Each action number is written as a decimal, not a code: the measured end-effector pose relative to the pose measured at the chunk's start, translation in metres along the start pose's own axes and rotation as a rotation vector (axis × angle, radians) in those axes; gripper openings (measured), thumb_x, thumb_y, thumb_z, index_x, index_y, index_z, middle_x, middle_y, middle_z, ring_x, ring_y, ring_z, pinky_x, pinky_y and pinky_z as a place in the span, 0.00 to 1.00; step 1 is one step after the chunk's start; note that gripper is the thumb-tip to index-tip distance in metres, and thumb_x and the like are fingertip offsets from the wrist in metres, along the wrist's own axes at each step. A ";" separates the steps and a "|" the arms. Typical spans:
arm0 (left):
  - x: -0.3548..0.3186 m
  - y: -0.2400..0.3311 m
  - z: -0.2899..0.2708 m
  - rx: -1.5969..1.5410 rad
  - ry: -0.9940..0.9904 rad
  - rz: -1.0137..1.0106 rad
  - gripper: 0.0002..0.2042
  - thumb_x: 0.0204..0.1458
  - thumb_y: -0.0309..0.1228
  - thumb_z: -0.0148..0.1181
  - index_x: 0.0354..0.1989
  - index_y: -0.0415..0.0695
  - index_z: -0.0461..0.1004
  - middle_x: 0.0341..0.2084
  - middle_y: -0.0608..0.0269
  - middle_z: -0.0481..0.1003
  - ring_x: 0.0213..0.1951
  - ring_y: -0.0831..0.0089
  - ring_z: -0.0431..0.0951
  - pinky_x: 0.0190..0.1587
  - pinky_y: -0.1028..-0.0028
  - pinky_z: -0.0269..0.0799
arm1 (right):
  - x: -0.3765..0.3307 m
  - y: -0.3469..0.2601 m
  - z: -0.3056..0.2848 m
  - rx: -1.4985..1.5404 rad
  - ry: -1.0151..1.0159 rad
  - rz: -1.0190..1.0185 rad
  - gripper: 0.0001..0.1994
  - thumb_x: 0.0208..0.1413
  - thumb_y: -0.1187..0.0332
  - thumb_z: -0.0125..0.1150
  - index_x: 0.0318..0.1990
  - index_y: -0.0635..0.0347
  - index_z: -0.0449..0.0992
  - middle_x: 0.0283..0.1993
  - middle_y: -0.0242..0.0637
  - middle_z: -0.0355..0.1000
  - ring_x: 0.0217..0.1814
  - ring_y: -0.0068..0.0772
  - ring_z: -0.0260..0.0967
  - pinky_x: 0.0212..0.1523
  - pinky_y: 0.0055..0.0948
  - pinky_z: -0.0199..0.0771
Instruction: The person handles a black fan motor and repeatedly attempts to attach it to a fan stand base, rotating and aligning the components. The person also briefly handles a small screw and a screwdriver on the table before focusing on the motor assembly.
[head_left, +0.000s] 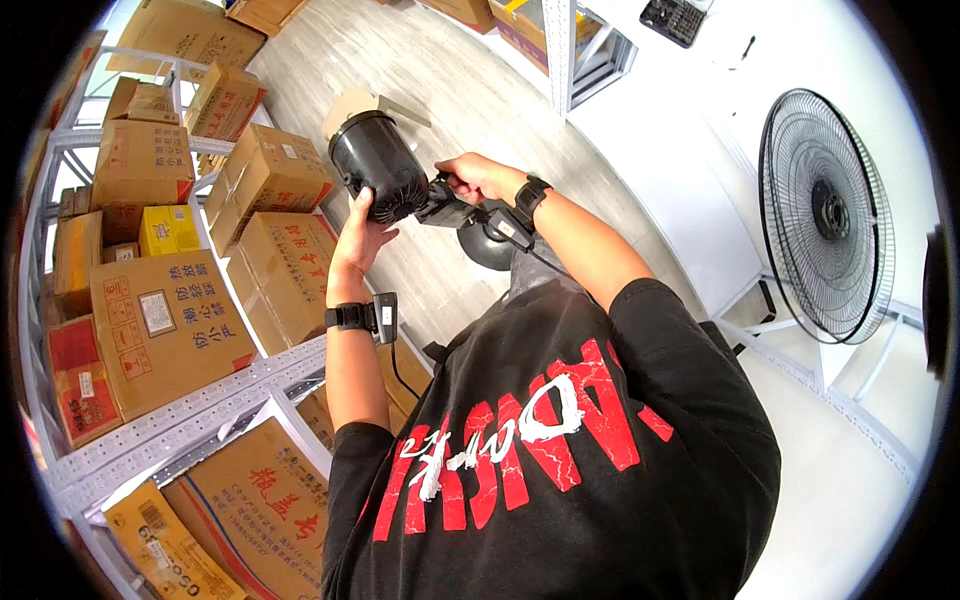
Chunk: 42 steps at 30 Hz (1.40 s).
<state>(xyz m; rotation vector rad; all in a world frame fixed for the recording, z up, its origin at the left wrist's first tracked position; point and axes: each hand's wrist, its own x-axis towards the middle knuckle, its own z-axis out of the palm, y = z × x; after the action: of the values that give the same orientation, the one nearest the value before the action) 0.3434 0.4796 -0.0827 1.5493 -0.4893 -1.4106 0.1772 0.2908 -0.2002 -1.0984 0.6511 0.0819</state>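
Observation:
Out in front of my body I hold a black fan motor housing, a ribbed-bottom cylinder tilted over the floor. My left hand supports its lower left side, with the thumb up along the wall. At the housing's right side, my right hand has its fingers closed around a small black part by the neck bracket; what exactly the fingertips grip is hidden. Below the bracket a round black base shows, partly covered by my right arm and shirt. Both wrists wear black straps with small cabled devices.
Metal shelves packed with cardboard boxes stand close on my left. To the right a round black wire fan grille rests upright by a white table. A beige object sits on the wood-look floor beyond the housing.

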 end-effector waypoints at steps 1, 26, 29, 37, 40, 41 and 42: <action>0.001 -0.003 -0.001 -0.001 0.002 -0.003 0.52 0.46 0.66 0.57 0.73 0.57 0.35 0.69 0.47 0.49 0.68 0.45 0.53 0.66 0.40 0.42 | -0.004 -0.002 0.001 0.043 -0.024 0.059 0.21 0.61 0.51 0.54 0.32 0.62 0.79 0.20 0.36 0.71 0.17 0.31 0.65 0.19 0.31 0.66; -0.015 0.014 0.019 0.036 0.033 0.037 0.50 0.49 0.63 0.55 0.73 0.63 0.29 0.72 0.48 0.43 0.70 0.40 0.46 0.65 0.35 0.36 | -0.037 -0.018 0.006 -0.898 0.271 -0.557 0.13 0.57 0.59 0.59 0.40 0.60 0.77 0.31 0.41 0.76 0.37 0.45 0.75 0.39 0.39 0.72; -0.017 0.014 0.021 0.043 0.050 0.046 0.50 0.49 0.63 0.55 0.73 0.63 0.28 0.72 0.48 0.43 0.70 0.40 0.46 0.65 0.35 0.36 | -0.015 -0.011 0.008 -0.442 0.155 -0.150 0.14 0.58 0.59 0.57 0.40 0.62 0.78 0.28 0.43 0.75 0.36 0.45 0.75 0.37 0.39 0.72; -0.022 0.011 0.017 0.052 0.061 0.055 0.53 0.47 0.64 0.56 0.72 0.65 0.26 0.71 0.45 0.43 0.69 0.37 0.48 0.63 0.33 0.40 | -0.031 -0.020 0.018 -0.912 0.279 -0.505 0.16 0.56 0.58 0.60 0.42 0.63 0.78 0.34 0.44 0.77 0.38 0.42 0.75 0.40 0.36 0.73; -0.024 0.017 0.023 0.052 0.046 0.049 0.52 0.48 0.64 0.56 0.73 0.63 0.27 0.72 0.46 0.40 0.70 0.39 0.44 0.65 0.34 0.38 | -0.041 -0.020 0.013 -0.917 0.261 -0.591 0.16 0.57 0.58 0.58 0.43 0.63 0.79 0.33 0.44 0.77 0.38 0.41 0.75 0.40 0.35 0.72; -0.024 0.022 0.025 0.057 0.045 0.051 0.52 0.48 0.64 0.56 0.73 0.63 0.27 0.72 0.46 0.40 0.70 0.39 0.44 0.65 0.34 0.37 | -0.039 -0.020 0.013 -0.838 0.243 -0.506 0.17 0.58 0.57 0.57 0.42 0.64 0.79 0.31 0.44 0.77 0.35 0.40 0.75 0.38 0.34 0.72; -0.026 0.023 0.026 0.061 0.046 0.053 0.52 0.48 0.65 0.56 0.73 0.63 0.27 0.72 0.46 0.40 0.70 0.39 0.44 0.64 0.34 0.37 | -0.032 -0.020 0.013 -0.760 0.223 -0.421 0.18 0.59 0.56 0.56 0.41 0.65 0.79 0.29 0.43 0.76 0.33 0.39 0.74 0.36 0.34 0.72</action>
<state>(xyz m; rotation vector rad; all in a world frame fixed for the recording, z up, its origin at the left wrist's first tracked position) 0.3196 0.4794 -0.0463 1.6027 -0.5463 -1.3278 0.1641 0.3005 -0.1635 -1.9802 0.5824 -0.1743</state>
